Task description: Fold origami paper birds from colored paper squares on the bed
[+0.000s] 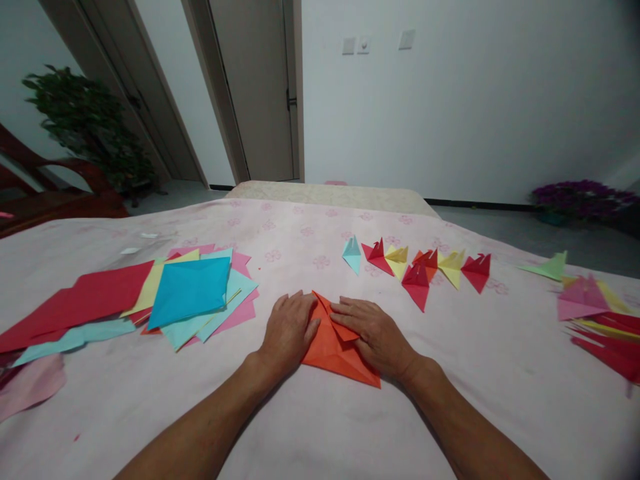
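Note:
A folded sheet of orange origami paper (334, 353) lies flat on the table in front of me, its narrow point facing away. My left hand (293, 327) rests along its left edge, fingers stretched out and partly over the paper. On the right side, my right hand (373, 333) lies flat with its fingertips on a small folded flap (344, 331). Neither hand is lifting the paper. Part of the right edge is hidden beneath my right hand.
Left of my hands is a loose pile of coloured paper squares, a blue sheet (193, 290) on top, beside red paper (100, 293). Several folded paper cranes (417, 283) stand at the back right. More folded paper (583, 300) lies at the far right of the pink tablecloth (480, 407).

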A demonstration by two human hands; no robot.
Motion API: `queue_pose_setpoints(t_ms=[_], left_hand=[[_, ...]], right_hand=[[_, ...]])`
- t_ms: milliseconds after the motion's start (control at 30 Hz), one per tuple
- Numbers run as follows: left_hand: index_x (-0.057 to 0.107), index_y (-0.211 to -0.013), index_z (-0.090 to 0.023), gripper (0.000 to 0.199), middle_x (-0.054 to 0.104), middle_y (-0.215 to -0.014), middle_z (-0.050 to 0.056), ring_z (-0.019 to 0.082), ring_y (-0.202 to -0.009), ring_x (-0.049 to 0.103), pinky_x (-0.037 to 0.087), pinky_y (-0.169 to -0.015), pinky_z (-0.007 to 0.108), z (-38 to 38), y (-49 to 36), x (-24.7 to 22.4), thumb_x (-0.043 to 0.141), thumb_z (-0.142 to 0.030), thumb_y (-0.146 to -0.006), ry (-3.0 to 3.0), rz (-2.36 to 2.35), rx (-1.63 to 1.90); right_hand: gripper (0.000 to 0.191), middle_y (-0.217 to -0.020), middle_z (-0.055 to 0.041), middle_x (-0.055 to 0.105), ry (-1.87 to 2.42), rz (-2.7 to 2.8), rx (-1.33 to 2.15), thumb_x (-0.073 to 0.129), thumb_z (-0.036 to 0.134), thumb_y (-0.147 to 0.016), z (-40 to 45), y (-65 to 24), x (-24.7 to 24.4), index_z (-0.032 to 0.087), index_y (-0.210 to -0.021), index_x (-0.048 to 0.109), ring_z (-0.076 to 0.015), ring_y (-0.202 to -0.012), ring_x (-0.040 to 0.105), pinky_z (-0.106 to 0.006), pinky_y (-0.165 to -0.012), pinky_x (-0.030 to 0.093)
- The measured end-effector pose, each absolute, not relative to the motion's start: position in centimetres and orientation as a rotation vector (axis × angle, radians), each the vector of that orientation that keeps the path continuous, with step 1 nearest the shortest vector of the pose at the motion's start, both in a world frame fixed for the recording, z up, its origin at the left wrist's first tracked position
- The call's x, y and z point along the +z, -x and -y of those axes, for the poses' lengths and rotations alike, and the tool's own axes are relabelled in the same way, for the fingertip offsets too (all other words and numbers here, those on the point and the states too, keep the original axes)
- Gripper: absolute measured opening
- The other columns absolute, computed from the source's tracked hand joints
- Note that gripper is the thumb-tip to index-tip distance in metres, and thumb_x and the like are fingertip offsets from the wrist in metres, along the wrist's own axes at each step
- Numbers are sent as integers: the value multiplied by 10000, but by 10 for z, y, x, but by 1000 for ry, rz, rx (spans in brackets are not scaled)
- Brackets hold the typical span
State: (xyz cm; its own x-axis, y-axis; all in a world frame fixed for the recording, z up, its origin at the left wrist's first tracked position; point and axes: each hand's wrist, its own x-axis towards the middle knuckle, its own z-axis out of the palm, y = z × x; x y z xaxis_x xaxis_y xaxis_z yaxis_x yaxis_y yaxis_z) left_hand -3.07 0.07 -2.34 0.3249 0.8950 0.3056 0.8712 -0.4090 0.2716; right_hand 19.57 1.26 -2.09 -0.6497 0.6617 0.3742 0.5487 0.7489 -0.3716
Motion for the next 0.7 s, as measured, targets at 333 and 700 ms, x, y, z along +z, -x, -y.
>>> queue_pose_setpoints(t_ms=[333, 700], left_hand=[[560, -1293, -231, 379, 585, -1251, 123, 273, -1128, 550, 419, -998, 454, -5, 26, -19, 479, -400, -964, -2607, -1718, 494], [467, -1419, -239, 482, 455, -1492, 123, 331, -1399, 365, 280, -1131, 541, -8, 28, -31, 455, -410, -969, -2565, -1831, 431]], right_hand=[[626, -1358, -72, 604, 861, 2488, 299, 485, 25, -710, -13, -198, -23, 241, -1281, 627, -246, -1322, 497, -532, -1119, 362], [313, -1210, -70, 698, 791, 2479, 473, 554, 193, -890, -1, -194, -1, 255, -1164, 692, -227, -1153, 632, -488, -1112, 389]])
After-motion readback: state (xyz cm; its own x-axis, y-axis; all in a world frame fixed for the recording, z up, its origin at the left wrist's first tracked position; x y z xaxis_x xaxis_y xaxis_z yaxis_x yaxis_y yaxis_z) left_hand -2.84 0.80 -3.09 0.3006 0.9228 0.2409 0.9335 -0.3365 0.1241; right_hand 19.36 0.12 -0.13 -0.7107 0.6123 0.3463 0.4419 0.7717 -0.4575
